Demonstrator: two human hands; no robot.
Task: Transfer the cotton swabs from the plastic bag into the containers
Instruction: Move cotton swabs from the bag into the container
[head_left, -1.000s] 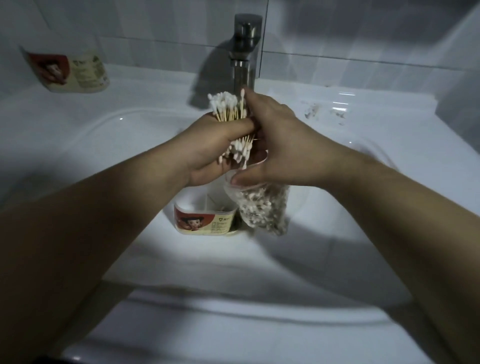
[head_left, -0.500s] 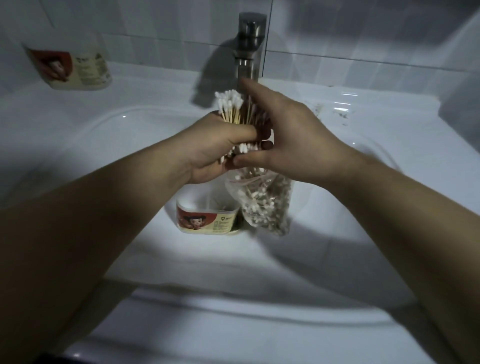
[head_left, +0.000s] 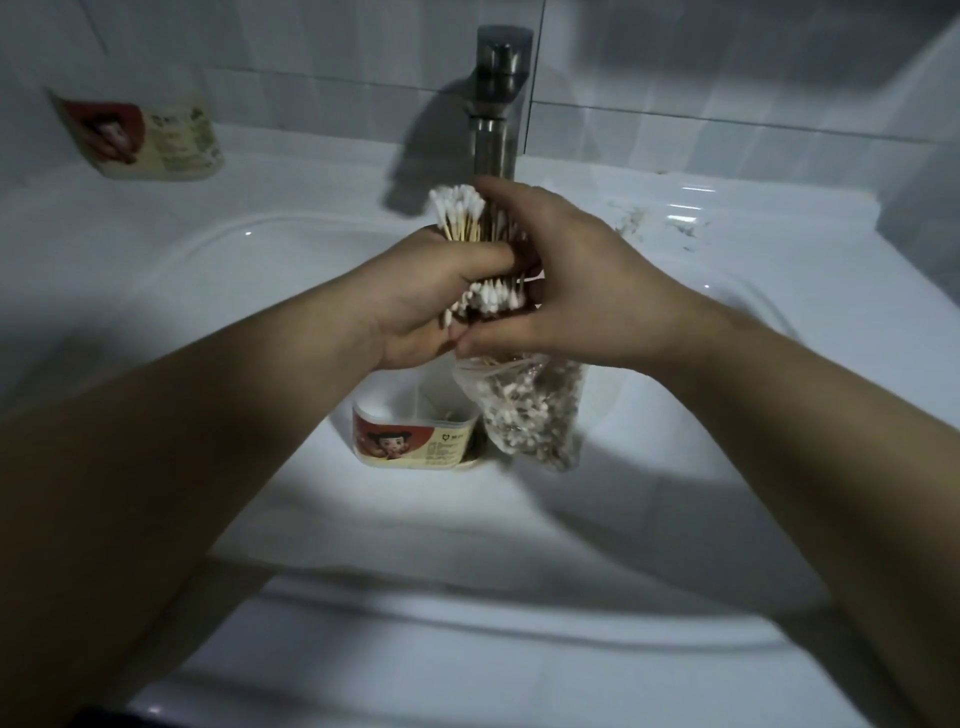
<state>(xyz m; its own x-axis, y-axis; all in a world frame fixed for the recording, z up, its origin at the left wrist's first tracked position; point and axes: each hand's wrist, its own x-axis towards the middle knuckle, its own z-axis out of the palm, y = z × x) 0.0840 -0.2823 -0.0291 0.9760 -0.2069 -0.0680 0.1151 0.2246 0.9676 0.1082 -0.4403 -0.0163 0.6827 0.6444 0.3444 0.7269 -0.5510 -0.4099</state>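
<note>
Left hand (head_left: 415, 296) fisted round upright swabs (head_left: 460, 213) bundle, tips sticking out above and below fist. Right hand (head_left: 587, 291) cupped on bundle's right side, forefinger on top tips, thumb under bottom tips. Bag (head_left: 530, 415) of swabs hangs just below hands; which hand holds it unclear. Open container (head_left: 410, 441) in sink (head_left: 260, 234), just left of bag. Second container (head_left: 140, 137) far left on worktop (head_left: 779, 218) by wall. Tap (head_left: 496, 119) behind hands.

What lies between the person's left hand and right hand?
A bundle of cotton swabs, gripped by the left hand, right hand against it, in the head view.
</note>
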